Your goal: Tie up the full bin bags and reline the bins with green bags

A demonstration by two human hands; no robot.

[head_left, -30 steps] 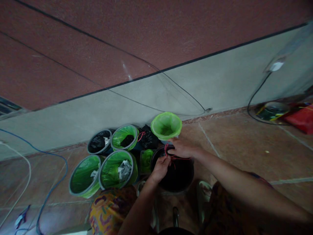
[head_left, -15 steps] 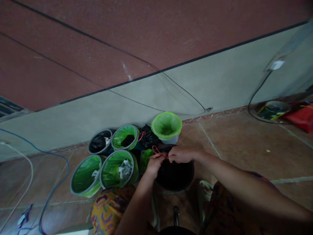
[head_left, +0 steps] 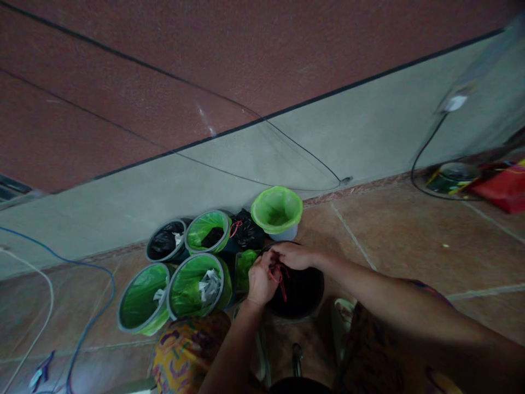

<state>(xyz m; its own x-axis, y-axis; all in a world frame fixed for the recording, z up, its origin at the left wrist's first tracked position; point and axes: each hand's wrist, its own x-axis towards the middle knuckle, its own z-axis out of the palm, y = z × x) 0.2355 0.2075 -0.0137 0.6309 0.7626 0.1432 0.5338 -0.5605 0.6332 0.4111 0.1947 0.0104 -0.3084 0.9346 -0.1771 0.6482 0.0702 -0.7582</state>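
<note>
A black bin (head_left: 305, 298) stands on the floor between my feet, its inside very dark. Over its far left rim, my left hand (head_left: 261, 278) and my right hand (head_left: 293, 255) meet with fingers bent and pinched together. From between them a red drawstring (head_left: 284, 284) dangles in loops over the dark opening. Both hands appear closed on this drawstring, though the fingertips partly cover one another. Whether black bag plastic is also gripped is too dark to tell.
Left of the black bin are several bins with green liners (head_left: 141, 298), some holding crumpled paper, and a black-lined bin (head_left: 166, 241). A tied black bag (head_left: 248, 230) sits by a white bin with a green liner (head_left: 279, 210). A blue hose (head_left: 92, 312) crosses the floor.
My left hand has turned and closed in against the right hand. The red loop that stood up above my left fingers now hangs down over the bin's opening.
</note>
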